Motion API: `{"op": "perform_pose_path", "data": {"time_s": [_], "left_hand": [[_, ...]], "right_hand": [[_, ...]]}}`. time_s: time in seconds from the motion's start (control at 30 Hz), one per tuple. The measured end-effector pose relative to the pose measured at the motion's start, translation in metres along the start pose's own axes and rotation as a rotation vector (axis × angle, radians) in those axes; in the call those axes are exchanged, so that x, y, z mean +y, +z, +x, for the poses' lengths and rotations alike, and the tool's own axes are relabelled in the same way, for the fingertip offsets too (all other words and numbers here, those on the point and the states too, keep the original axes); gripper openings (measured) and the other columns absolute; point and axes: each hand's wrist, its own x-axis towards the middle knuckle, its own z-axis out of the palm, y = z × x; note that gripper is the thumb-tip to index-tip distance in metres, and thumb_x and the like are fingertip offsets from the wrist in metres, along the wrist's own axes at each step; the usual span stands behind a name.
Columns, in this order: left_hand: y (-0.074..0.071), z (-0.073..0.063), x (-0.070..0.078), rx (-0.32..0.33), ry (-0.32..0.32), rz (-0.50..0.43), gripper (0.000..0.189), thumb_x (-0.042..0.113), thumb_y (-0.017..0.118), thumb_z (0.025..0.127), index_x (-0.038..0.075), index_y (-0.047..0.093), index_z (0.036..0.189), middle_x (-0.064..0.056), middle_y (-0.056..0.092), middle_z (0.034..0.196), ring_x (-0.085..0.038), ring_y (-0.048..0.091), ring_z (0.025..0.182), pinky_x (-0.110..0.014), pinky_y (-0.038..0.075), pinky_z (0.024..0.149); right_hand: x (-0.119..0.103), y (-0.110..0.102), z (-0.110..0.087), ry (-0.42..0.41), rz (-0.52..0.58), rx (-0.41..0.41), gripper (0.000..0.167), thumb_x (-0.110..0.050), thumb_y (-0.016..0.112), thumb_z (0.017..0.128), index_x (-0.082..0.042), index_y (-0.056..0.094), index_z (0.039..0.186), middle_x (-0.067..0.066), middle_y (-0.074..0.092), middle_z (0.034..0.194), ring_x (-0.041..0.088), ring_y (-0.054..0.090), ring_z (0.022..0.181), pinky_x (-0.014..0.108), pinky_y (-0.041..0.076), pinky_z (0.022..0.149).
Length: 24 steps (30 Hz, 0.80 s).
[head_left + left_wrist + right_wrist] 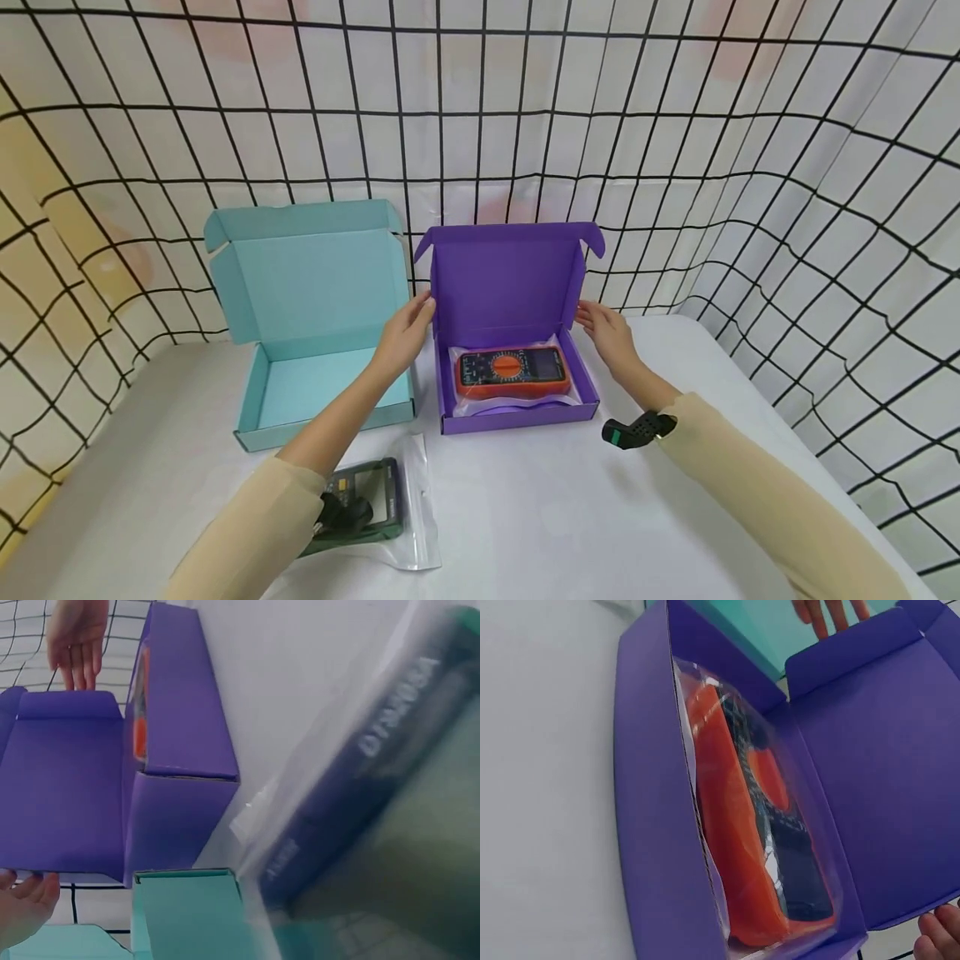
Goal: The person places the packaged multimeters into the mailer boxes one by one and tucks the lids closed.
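In the head view, the orange multimeter (512, 372) is seen lying face up in a clear bag (480, 407) inside the purple box (517, 422), whose lid (506, 279) is raised. The lid's left edge is touched by the left hand (407, 329), and its right edge is reached by the right hand (609, 333). The step in hand is judged to be the handling of the lid: it is best steered evenly from both sides, so that the card is not twisted. The loose bag should be kept within the walls, and the side flaps guided inside them if the lid is lowered.

The white worktop (540, 517) is shared with an open teal box (318, 279), just beside on the left, and a bagged dark green meter (390, 492), partly hidden by the left arm. The back and both sides are fenced by black mesh (440, 114), with pale sheeting (460, 75) behind.

In the left wrist view, the right fingers are shown extended at the lid's edge, with nothing gripped; the bagged green meter is blurred by nearness.

In the right wrist view, the left fingers are shown straight behind the lid's flap, with no firm grip apparent.
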Motion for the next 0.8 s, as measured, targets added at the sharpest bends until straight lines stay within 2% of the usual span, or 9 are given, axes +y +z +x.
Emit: {"op": "perform_pose_path", "data": {"time_s": [0.23,0.33,0.47,0.5,0.6,0.8], "left_hand": [[0.001,-0.009,-0.001,-0.03,0.02,0.004,0.056,0.041,0.033,0.099,0.008,0.031,0.144,-0.015,0.041,0.142,-0.03,0.046,0.124,-0.043,0.038,0.102],[0.002,-0.013,0.0,-0.04,0.012,-0.018,0.057,0.042,0.031,0.1,0.005,0.031,0.143,-0.016,0.041,0.142,-0.031,0.049,0.122,-0.042,0.04,0.1],[0.003,-0.018,-0.001,-0.061,-0.014,-0.093,0.063,0.048,0.022,0.099,0.004,0.033,0.142,-0.017,0.041,0.141,-0.031,0.049,0.122,-0.039,0.04,0.101],[0.003,-0.019,-0.001,-0.065,-0.021,-0.116,0.064,0.049,0.019,0.099,0.003,0.033,0.142,-0.018,0.041,0.141,-0.033,0.048,0.122,-0.04,0.039,0.102],[0.003,-0.02,-0.002,-0.076,-0.033,-0.2,0.068,0.05,0.011,0.099,0.001,0.037,0.139,-0.021,0.043,0.138,-0.036,0.046,0.123,-0.04,0.037,0.104],[0.001,-0.021,0.0,-0.077,-0.049,-0.254,0.069,0.049,0.009,0.099,0.0,0.037,0.139,-0.023,0.044,0.137,-0.037,0.045,0.123,-0.041,0.035,0.105]], "right_hand": [[0.0,-0.001,-0.008,0.052,0.054,-0.021,0.059,-0.032,0.017,0.103,0.015,0.036,0.133,0.032,0.041,0.132,0.037,0.041,0.125,0.04,0.031,0.106],[-0.001,-0.003,-0.011,0.078,0.081,-0.035,0.059,-0.032,0.017,0.103,0.015,0.035,0.134,0.033,0.039,0.133,0.025,0.052,0.118,0.031,0.037,0.103],[0.004,-0.007,-0.014,0.108,0.105,-0.077,0.062,-0.035,0.014,0.102,0.015,0.032,0.135,0.034,0.035,0.136,0.024,0.051,0.119,0.025,0.04,0.1],[0.006,-0.009,-0.015,0.117,0.112,-0.09,0.063,-0.036,0.013,0.102,0.015,0.031,0.136,0.033,0.035,0.136,0.027,0.048,0.122,0.025,0.039,0.1],[0.013,-0.013,-0.015,0.138,0.118,-0.129,0.067,-0.039,0.011,0.101,0.014,0.028,0.137,0.031,0.034,0.139,0.034,0.037,0.128,0.033,0.032,0.106],[0.017,-0.019,-0.017,0.157,0.171,-0.176,0.072,-0.045,0.012,0.099,0.014,0.026,0.138,0.03,0.029,0.142,0.029,0.038,0.129,0.033,0.028,0.107]]}}
